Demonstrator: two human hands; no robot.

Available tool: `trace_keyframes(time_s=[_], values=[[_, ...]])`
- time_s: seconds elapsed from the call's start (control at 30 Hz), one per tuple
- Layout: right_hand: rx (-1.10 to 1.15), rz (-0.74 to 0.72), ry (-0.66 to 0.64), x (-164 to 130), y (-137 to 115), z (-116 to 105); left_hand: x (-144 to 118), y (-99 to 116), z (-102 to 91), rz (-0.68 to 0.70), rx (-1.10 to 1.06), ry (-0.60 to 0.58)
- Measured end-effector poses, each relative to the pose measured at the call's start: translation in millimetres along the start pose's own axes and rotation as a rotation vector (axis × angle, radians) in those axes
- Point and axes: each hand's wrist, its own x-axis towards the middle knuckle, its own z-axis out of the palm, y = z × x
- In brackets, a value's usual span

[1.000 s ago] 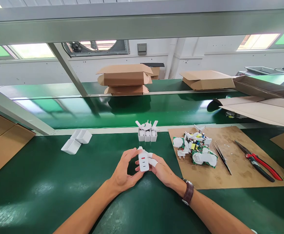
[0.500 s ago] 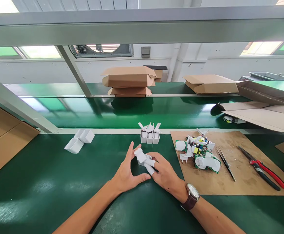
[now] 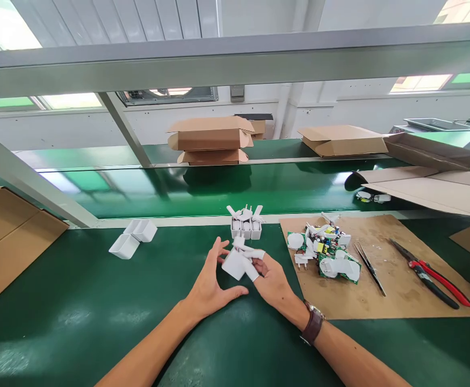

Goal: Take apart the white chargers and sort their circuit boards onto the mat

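Note:
My right hand [image 3: 273, 277] pinches a small white plastic housing [image 3: 233, 264] between thumb and forefinger, both of which seem covered by white finger cots. A narrower white part [image 3: 239, 242] sticks up at the housing's far end. To its left, my left hand [image 3: 210, 282] is open in a curve, thumb stretched out below. Whether its far fingertips touch the housing I cannot tell. Just beyond stands a row of white housings [image 3: 246, 231] with white parts poking out of them. Further left lie several white open-topped cases [image 3: 124, 246].
On a brown cardboard sheet [image 3: 323, 306] at right are green circuit boards with white parts [image 3: 339, 269], tweezers [image 3: 370, 270] and red-handled cutters [image 3: 430, 274]. Cardboard boxes [image 3: 210, 141] stand on the back ledge. A large carton [image 3: 13, 242] edges the left side. A metal beam [image 3: 235, 59] crosses above.
My right hand has turned the white housing, so a broad flat face now shows and the narrower part points away. My left hand stays open beside it. The camera view has shifted slightly.

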Motion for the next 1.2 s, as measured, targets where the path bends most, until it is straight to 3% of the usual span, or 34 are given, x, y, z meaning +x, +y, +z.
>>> trace_keyframes(time_s=[0.1, 0.27, 1.2], values=[[0.318, 0.317, -0.071, -2.3, -6.7, 3.0, -0.5, 1.7, 1.7, 0.175, 0.049, 0.077], [0.437, 0.482, -0.138, -4.5, -10.7, 3.8, 1.8, 8.1, -0.2, 0.345, 0.088, 0.137], [0.399, 0.484, -0.177, -4.7, -13.5, 3.5, 3.5, 10.7, -5.2, 0.354, 0.058, 0.024]])
